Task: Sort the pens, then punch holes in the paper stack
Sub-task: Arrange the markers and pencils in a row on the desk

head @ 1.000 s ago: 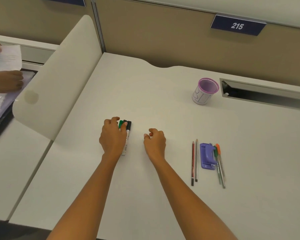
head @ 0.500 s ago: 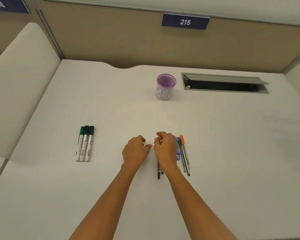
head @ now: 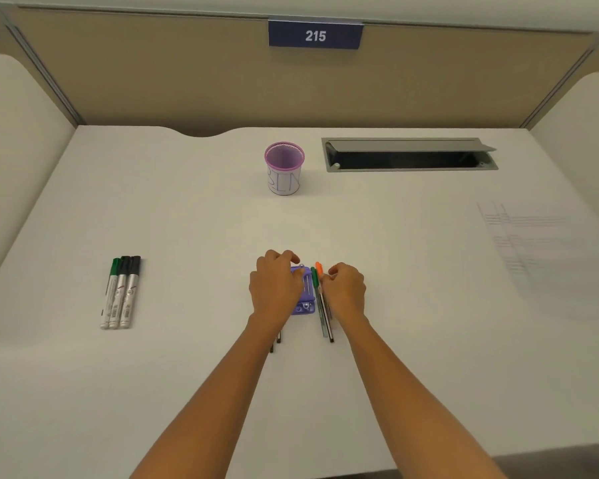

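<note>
A purple hole punch (head: 306, 293) lies on the white desk (head: 395, 340) at the centre. My left hand (head: 275, 288) rests curled over its left half. Right beside the punch lie two thin pens (head: 322, 316), one green-capped and one orange-capped. My right hand (head: 346, 288) has its fingertips closed on them near the caps. The tips of two pencils (head: 275, 342) stick out from under my left wrist. Three markers (head: 120, 292), one green-capped and two black-capped, lie side by side at the left. A printed paper sheet (head: 533, 250) lies at the right.
A purple mesh cup (head: 284, 167) marked BIN stands at the back centre. An open grey cable slot (head: 408, 155) is set into the desk at the back right. White dividers flank the desk on both sides, and a beige partition numbered 215 closes the back.
Both hands have left the markers at the left and moved right. The left hand now covers the punch and the right hand is at the thin pens. The view has swung right.
</note>
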The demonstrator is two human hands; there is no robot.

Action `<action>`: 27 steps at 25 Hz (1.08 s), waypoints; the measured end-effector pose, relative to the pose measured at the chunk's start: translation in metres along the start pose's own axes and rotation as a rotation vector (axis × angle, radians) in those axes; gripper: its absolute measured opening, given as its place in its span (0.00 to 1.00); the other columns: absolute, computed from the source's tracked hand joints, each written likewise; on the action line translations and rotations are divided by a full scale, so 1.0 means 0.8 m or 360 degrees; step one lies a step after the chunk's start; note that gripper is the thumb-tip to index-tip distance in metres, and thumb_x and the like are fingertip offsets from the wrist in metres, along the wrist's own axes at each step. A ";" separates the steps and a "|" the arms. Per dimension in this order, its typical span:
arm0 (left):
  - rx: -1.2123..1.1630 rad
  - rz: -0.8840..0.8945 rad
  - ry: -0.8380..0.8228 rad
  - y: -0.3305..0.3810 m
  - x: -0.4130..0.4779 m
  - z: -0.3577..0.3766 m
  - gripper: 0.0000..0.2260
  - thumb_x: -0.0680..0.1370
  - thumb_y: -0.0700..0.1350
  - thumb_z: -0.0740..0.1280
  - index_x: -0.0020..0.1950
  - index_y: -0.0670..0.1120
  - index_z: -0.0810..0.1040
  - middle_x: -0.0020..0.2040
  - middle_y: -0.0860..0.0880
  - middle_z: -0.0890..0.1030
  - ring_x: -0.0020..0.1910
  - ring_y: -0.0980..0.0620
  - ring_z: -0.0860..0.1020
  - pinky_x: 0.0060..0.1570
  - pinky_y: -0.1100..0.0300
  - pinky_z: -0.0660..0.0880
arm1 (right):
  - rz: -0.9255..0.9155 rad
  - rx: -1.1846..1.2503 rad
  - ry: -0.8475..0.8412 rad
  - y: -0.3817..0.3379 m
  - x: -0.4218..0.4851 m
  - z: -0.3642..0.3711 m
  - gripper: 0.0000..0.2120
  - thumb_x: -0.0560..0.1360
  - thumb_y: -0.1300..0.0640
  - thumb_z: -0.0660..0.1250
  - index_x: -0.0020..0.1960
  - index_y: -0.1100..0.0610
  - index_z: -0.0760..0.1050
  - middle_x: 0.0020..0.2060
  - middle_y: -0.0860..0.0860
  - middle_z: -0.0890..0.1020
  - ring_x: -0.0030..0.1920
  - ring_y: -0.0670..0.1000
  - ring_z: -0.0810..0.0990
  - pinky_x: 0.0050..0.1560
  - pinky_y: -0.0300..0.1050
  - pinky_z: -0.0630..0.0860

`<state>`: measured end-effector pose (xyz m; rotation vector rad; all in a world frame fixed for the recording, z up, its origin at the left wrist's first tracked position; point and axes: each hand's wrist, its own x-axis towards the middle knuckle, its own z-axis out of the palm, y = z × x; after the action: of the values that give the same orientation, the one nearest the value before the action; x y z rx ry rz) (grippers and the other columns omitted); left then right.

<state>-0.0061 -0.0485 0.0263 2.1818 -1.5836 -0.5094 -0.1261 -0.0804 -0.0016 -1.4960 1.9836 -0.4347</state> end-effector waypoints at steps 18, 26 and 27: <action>0.0818 0.0014 -0.0283 0.070 0.042 0.053 0.08 0.73 0.50 0.66 0.44 0.45 0.76 0.57 0.44 0.73 0.58 0.44 0.68 0.58 0.50 0.64 | -0.0019 -0.0143 -0.0145 0.030 0.041 -0.030 0.14 0.77 0.51 0.66 0.42 0.62 0.79 0.37 0.56 0.82 0.37 0.57 0.81 0.35 0.43 0.71; -0.0237 -0.0259 -0.0236 0.073 0.060 0.001 0.14 0.77 0.54 0.65 0.54 0.44 0.79 0.50 0.44 0.84 0.50 0.43 0.81 0.54 0.50 0.75 | -0.0061 0.0857 -0.0211 0.008 0.035 -0.061 0.09 0.75 0.58 0.70 0.52 0.61 0.80 0.44 0.58 0.85 0.42 0.55 0.85 0.41 0.47 0.84; -0.0392 -0.0279 -0.0217 0.071 0.059 -0.010 0.13 0.78 0.53 0.65 0.54 0.45 0.79 0.49 0.45 0.84 0.48 0.45 0.82 0.52 0.51 0.77 | -0.0104 0.0929 -0.0222 -0.002 0.033 -0.064 0.08 0.75 0.58 0.69 0.52 0.60 0.79 0.44 0.57 0.85 0.43 0.55 0.85 0.41 0.46 0.84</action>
<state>-0.0339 -0.1090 0.0597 2.1435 -1.3194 -0.8745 -0.1620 -0.1109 0.0312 -1.1785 1.5212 -0.8293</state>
